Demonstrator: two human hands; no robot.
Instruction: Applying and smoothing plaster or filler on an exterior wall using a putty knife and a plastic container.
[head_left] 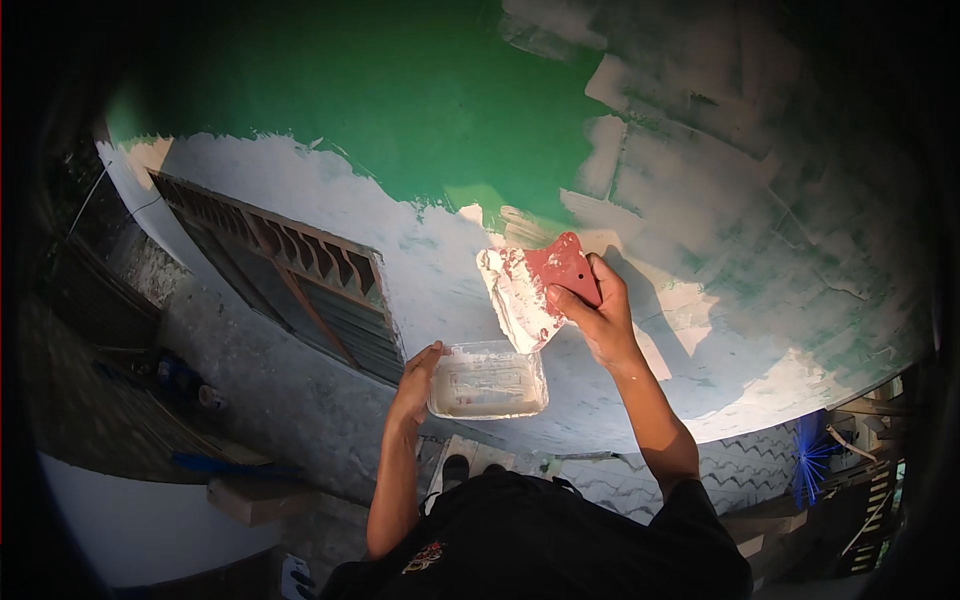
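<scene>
My right hand (pixel 598 312) pinches a red putty spreader (pixel 562 272) between thumb and fingers. White putty (pixel 512 296) coats the spreader's wide left edge, and smears mark its face. Below and left of it, my left hand (pixel 416 380) grips the left side of a clear plastic tub (pixel 488 410). Thin white residue lines the tub's walls and bottom. The spreader's lower corner is at the tub's far rim; whether they touch I cannot tell. Behind both stands a wall (pixel 450 250), green above, with white putty patches below and to the right.
A brown-framed window (pixel 300 285) with slats and a vent grille is set in the wall at left. Patterned tiles (pixel 720 462) run along the wall's foot. A blue bristly thing (pixel 810 458) stands at right. My dark footwear (pixel 456 468) shows below the tub.
</scene>
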